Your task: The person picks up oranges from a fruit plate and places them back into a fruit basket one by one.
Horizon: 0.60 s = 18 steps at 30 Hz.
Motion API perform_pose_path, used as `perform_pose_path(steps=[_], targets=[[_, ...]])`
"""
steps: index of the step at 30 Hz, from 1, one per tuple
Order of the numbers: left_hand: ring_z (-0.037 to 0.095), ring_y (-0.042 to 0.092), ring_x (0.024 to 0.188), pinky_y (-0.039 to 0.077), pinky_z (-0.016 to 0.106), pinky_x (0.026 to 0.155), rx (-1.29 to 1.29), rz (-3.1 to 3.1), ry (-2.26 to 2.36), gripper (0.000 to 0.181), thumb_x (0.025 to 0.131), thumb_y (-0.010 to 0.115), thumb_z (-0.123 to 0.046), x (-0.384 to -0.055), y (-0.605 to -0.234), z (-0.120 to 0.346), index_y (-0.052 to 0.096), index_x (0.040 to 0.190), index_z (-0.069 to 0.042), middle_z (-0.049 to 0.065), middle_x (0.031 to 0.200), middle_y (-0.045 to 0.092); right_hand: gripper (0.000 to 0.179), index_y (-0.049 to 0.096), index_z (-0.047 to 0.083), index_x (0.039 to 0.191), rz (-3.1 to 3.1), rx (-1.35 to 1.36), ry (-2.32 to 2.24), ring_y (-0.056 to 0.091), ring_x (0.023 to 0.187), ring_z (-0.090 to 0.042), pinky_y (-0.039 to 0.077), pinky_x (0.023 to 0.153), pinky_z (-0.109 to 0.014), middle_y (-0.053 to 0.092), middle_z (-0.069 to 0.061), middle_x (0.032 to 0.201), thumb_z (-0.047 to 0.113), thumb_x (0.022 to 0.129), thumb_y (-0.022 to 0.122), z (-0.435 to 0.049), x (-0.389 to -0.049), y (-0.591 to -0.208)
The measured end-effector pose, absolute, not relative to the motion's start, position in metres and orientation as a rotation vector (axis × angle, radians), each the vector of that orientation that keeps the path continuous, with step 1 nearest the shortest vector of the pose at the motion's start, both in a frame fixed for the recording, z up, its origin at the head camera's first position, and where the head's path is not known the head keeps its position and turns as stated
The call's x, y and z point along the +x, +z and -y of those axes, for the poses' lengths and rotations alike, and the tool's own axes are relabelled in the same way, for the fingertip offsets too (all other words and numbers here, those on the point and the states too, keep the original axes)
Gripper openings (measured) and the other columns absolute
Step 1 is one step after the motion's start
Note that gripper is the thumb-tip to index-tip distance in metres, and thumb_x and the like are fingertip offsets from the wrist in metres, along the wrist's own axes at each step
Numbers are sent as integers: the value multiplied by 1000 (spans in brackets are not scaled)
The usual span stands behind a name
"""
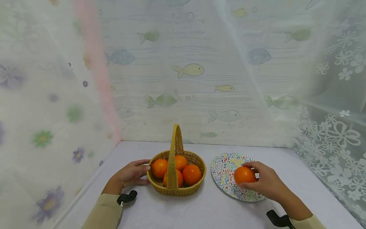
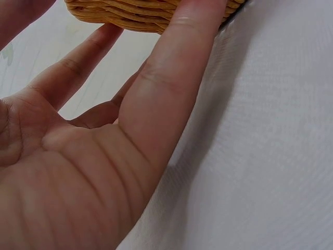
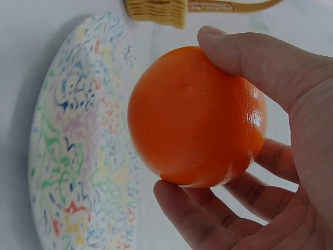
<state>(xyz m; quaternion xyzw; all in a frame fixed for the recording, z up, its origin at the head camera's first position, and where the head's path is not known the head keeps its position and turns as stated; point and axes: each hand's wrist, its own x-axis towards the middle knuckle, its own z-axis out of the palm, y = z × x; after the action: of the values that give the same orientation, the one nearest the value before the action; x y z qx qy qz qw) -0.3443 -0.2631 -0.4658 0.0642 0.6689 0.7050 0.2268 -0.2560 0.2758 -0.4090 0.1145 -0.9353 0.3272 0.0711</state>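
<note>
An orange is held between the thumb and fingers of my right hand. In the right wrist view it stands apart from the round plate, which has a colourful squiggle pattern; in the head view it hides part of that plate. My left hand rests against the left side of a yellow wicker basket, its fingers extended and touching the woven wall. Several oranges lie in this basket under its tall arched handle, which partly covers some of them.
A white cloth covers the table. Behind it hangs a sheer curtain printed with fish, while floral curtains close off the sides. The plate stands a short way right of the basket.
</note>
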Motion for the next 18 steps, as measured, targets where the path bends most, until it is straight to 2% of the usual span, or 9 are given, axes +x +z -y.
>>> perform_pose_path(steps=[11, 18], targets=[[27, 63, 124, 57, 58, 97, 156, -1848, 1938, 62, 102, 65, -20, -346, -466, 263, 40, 157, -6, 14, 153, 52, 75, 64, 13, 133, 2741, 434, 1026, 67, 111, -30, 64, 78, -37, 66, -8, 132, 44, 72, 94, -258, -266, -401], [27, 64, 124, 57, 58, 97, 156, -1840, 1940, 62, 102, 65, -19, -347, -467, 264, 40, 157, -5, 14, 152, 54, 73, 64, 15, 134, 2723, 462, 1078, 66, 111, -31, 65, 77, -39, 65, -8, 132, 42, 74, 94, -243, -276, -398]])
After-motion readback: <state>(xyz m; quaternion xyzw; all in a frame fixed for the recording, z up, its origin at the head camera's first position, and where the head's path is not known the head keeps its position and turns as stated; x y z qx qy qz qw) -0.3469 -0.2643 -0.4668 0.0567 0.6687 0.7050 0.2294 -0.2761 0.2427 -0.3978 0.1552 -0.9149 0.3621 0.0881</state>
